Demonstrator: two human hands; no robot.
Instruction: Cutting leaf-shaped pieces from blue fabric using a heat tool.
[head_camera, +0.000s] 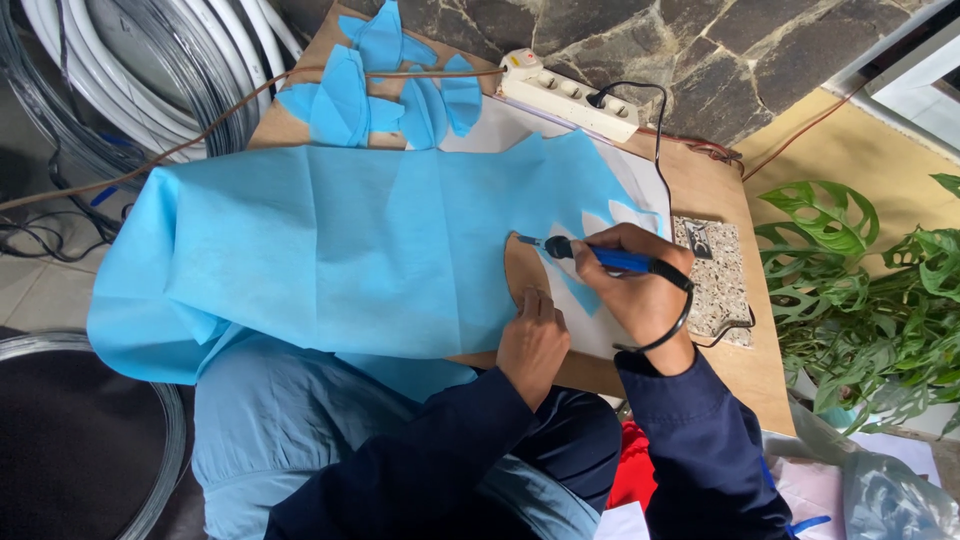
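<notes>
A large sheet of light blue non-woven fabric (330, 250) lies across the wooden board (720, 200) and fills the middle of the frame, its left part hanging over the edge toward the person's lap. The right hand (640, 285), right of centre, has its fingers curled tightly around the blue handle of a corded hot cutting tool (590, 254), whose tip points left at the fabric's cut edge beside a brown curved template (527, 272). The left hand (533, 340), just below it, lies flat with fingers pressed together, pinning the template and fabric down. With the fingertips so close to the tip, a slip could burn them, in my judgement. A loosened press could let the template shift and the cut wander. The overhanging fabric could drag the sheet sideways. The black cord (655, 120) loops up to the white power strip (570, 92) at the top of the frame and could snag or pull the tool off its line. Cut blue pieces (385, 85) lie at the upper centre, and a speckled stone tile (715, 285) rests right of the hands.
</notes>
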